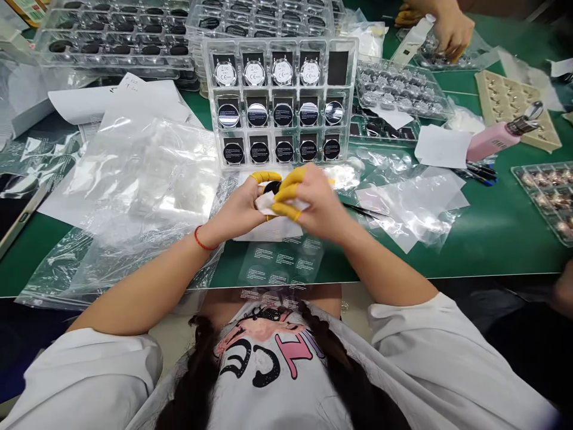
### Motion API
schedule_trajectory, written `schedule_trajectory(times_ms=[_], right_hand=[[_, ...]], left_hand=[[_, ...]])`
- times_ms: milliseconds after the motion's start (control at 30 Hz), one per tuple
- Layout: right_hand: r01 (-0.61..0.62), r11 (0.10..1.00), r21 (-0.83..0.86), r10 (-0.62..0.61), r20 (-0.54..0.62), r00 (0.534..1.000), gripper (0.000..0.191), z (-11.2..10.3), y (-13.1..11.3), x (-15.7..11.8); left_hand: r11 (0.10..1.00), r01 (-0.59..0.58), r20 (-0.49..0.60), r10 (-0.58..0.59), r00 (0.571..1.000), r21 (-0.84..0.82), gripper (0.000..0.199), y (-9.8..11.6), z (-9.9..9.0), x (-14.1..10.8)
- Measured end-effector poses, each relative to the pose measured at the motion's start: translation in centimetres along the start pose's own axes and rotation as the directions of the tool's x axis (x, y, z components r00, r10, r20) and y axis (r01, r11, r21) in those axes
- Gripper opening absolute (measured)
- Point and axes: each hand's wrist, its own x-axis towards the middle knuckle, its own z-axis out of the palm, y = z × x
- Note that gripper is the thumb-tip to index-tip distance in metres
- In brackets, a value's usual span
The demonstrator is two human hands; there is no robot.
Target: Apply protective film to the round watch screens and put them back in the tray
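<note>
Yellow finger cots cover the fingertips of both hands. My left hand grips a round black watch face, only partly visible between the fingers. My right hand pinches a white wipe against it. Just behind my hands, a clear tray stands tilted up, its pockets holding round watch parts. The top row shows white printed backs, and the lower rows show dark faces; the top right pocket has only a dark square. Below my hands lie white paper and a clear sheet of printed round films.
Stacked trays stand at the back left. Plastic bags and papers cover the left side. Tweezers, a pink bottle and a beige tray lie to the right. Another person's hand works at the back right.
</note>
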Motion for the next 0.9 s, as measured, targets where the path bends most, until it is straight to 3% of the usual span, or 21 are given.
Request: schedule_trajectory(times_ms=[100,200,267,367,433,567,667,800,900], right_hand=[[0.036,0.991,-0.129,-0.039,-0.023,0.999,0.027,2.0,-0.6,0.0],[-0.053,0.979,-0.196,0.031,-0.117,0.993,0.030,2.7,0.3,0.1],[-0.061,0.978,-0.200,0.038,-0.118,0.992,0.030,2.6,0.5,-0.2],[0.010,0.979,-0.203,-0.022,-0.055,0.998,0.027,2.8,0.0,-0.8],[0.024,0.975,-0.222,-0.038,-0.059,0.998,0.026,3.3,-0.2,-0.9],[-0.113,0.970,-0.215,0.081,-0.152,0.985,0.029,3.7,1.2,0.2],[-0.219,0.962,-0.161,0.188,-0.188,0.964,0.033,2.4,3.1,0.9],[-0.314,0.949,0.023,0.311,-0.227,0.923,0.033,-1.4,5.0,0.8],[-0.363,0.893,0.265,0.395,-0.079,0.915,0.033,-4.0,5.5,0.4]], left_hand=[[0.996,-0.036,-0.003,0.036,0.999,0.085,0.049,-0.3,0.3,0.0],[0.995,0.005,0.005,-0.005,1.000,-0.099,0.050,-0.3,0.6,-0.1],[0.987,0.013,-0.042,-0.019,0.999,-0.158,0.057,-0.2,0.6,-0.2],[1.000,-0.020,-0.105,0.018,0.994,-0.011,0.058,-0.2,0.3,-0.2],[0.998,-0.037,-0.090,0.043,0.995,0.059,0.051,-0.4,0.1,0.0],[0.993,0.030,-0.022,-0.033,0.999,-0.118,0.052,-0.8,0.5,0.1],[0.982,0.062,-0.051,-0.072,0.996,-0.180,0.061,-0.3,0.8,-0.1],[0.983,0.000,-0.198,-0.037,0.980,-0.181,0.065,0.9,0.1,-0.1],[0.984,-0.075,-0.317,0.020,0.948,-0.164,0.070,1.6,-0.9,0.1]])
